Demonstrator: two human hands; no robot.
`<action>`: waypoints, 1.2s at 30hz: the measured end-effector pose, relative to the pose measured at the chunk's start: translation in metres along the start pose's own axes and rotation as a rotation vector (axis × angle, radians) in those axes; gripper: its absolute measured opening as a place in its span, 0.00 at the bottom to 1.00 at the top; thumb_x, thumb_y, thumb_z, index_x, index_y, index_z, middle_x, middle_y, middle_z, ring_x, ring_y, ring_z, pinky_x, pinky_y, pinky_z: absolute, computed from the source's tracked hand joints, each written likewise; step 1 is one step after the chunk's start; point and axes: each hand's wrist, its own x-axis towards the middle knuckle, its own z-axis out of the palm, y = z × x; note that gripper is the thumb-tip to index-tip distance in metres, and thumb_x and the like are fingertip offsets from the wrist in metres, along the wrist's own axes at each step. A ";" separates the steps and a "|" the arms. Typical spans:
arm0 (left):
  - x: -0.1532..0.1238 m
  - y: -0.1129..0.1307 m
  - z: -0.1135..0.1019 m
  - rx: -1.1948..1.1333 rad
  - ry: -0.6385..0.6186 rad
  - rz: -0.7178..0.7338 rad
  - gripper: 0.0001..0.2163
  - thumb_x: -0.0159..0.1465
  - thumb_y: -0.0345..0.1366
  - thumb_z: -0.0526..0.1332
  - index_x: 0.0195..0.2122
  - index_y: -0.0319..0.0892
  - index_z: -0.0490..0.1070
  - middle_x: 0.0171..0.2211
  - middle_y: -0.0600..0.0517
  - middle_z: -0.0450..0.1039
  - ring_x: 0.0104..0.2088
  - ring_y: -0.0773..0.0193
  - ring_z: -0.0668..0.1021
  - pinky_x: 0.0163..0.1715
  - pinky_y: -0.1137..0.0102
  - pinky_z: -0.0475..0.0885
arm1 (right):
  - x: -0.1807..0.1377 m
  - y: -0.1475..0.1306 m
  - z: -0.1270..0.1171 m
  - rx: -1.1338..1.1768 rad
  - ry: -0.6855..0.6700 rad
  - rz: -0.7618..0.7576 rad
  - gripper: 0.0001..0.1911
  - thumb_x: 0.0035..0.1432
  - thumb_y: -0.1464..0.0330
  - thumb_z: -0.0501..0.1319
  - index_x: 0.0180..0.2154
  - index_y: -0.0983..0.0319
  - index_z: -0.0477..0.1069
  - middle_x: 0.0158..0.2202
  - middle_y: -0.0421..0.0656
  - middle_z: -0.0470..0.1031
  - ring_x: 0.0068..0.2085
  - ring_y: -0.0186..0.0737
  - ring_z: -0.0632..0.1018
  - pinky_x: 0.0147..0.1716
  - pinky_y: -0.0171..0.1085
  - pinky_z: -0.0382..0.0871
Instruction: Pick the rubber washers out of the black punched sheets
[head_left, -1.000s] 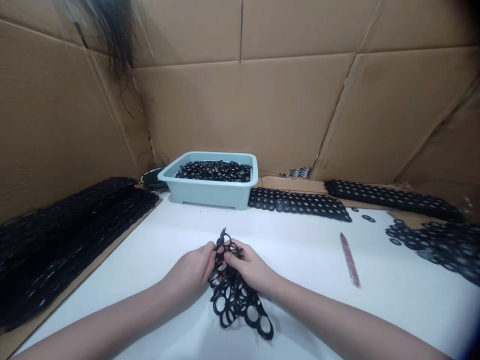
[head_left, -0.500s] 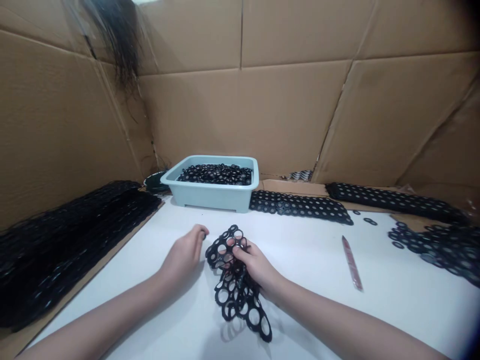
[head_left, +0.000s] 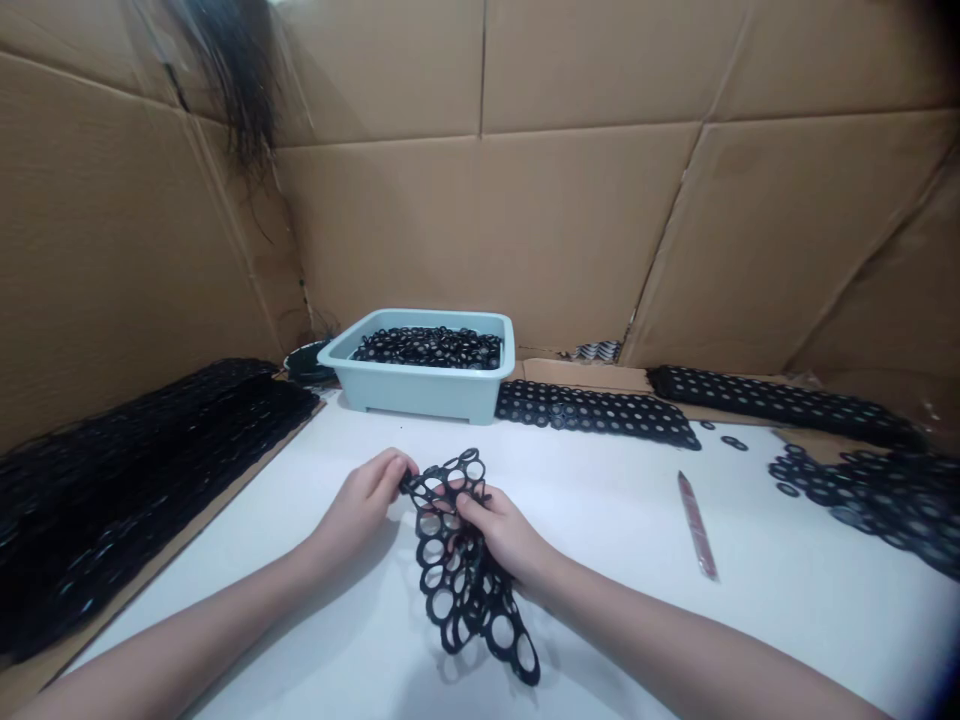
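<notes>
A limp black sheet of joined rings [head_left: 442,600] hangs between my hands over the white tabletop [head_left: 600,640]. My right hand [head_left: 504,530] grips it near its upper part, thumb on top, with the lower rings dangling toward me. My left hand [head_left: 375,490] is closed in a pinch at the sheet's upper left corner. A small black piece sits between its fingertips, touching the sheet; whether it is a loose ring or part of the sheet I cannot tell. Some of the sheet is folded and hidden behind my right fingers.
Behind my hands stands a light blue basin [head_left: 420,392] full of black rings. Flat ring strips [head_left: 600,412] lie right of it, near a red pen-like tool [head_left: 697,525] and a ring pile [head_left: 885,500]. A dark stack [head_left: 150,480] lines the left side; cardboard walls [head_left: 480,220] enclose the table.
My left hand, apart from the sheet before with a small black piece in its fingertips, now meets the sheet's corner. The sheet has opened out slightly on its left side.
</notes>
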 end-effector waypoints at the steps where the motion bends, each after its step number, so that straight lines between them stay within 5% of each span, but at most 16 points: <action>1: 0.001 0.000 -0.001 -0.003 0.037 -0.001 0.15 0.62 0.43 0.43 0.30 0.41 0.64 0.22 0.55 0.61 0.25 0.66 0.65 0.26 0.72 0.59 | -0.001 0.000 0.001 -0.022 -0.017 -0.003 0.13 0.51 0.63 0.55 0.38 0.62 0.66 0.34 0.43 0.74 0.26 0.34 0.72 0.29 0.37 0.66; 7: 0.004 0.000 -0.005 -0.121 0.137 -0.045 0.14 0.61 0.43 0.45 0.30 0.41 0.64 0.19 0.56 0.56 0.22 0.68 0.62 0.22 0.73 0.58 | -0.001 0.001 0.002 -0.040 -0.086 -0.022 0.13 0.52 0.63 0.54 0.39 0.62 0.68 0.39 0.44 0.73 0.21 0.30 0.68 0.24 0.34 0.64; 13: 0.018 -0.016 -0.023 -0.173 0.507 -0.087 0.12 0.61 0.44 0.43 0.31 0.43 0.60 0.18 0.58 0.51 0.19 0.69 0.60 0.19 0.75 0.55 | 0.001 0.006 -0.005 0.018 -0.019 0.040 0.10 0.50 0.66 0.55 0.37 0.62 0.64 0.37 0.43 0.73 0.22 0.31 0.70 0.24 0.35 0.65; 16: 0.014 -0.011 -0.014 0.033 0.270 -0.007 0.12 0.61 0.42 0.44 0.31 0.43 0.62 0.25 0.54 0.63 0.27 0.66 0.67 0.28 0.72 0.61 | 0.001 0.006 -0.004 0.029 -0.040 0.043 0.13 0.49 0.65 0.56 0.38 0.61 0.63 0.38 0.43 0.73 0.21 0.31 0.70 0.23 0.35 0.65; 20: 0.000 0.000 0.006 0.151 0.012 0.086 0.12 0.62 0.40 0.42 0.33 0.43 0.63 0.28 0.53 0.67 0.30 0.64 0.69 0.32 0.70 0.62 | 0.000 0.003 -0.002 0.024 -0.056 0.030 0.14 0.49 0.64 0.56 0.39 0.61 0.64 0.38 0.43 0.73 0.21 0.31 0.70 0.21 0.34 0.64; 30: -0.005 0.004 0.003 0.084 -0.211 0.059 0.12 0.61 0.44 0.46 0.35 0.42 0.60 0.24 0.55 0.66 0.25 0.66 0.67 0.27 0.71 0.61 | 0.000 0.003 -0.005 0.026 -0.044 0.091 0.17 0.49 0.64 0.57 0.43 0.61 0.63 0.24 0.38 0.70 0.20 0.34 0.73 0.20 0.34 0.64; 36: 0.005 -0.009 0.008 -0.291 -0.262 -0.090 0.16 0.59 0.48 0.47 0.26 0.40 0.58 0.20 0.58 0.56 0.21 0.72 0.59 0.20 0.76 0.54 | 0.000 0.002 -0.004 0.035 -0.120 0.032 0.17 0.48 0.64 0.57 0.42 0.61 0.65 0.38 0.44 0.73 0.22 0.32 0.71 0.23 0.35 0.66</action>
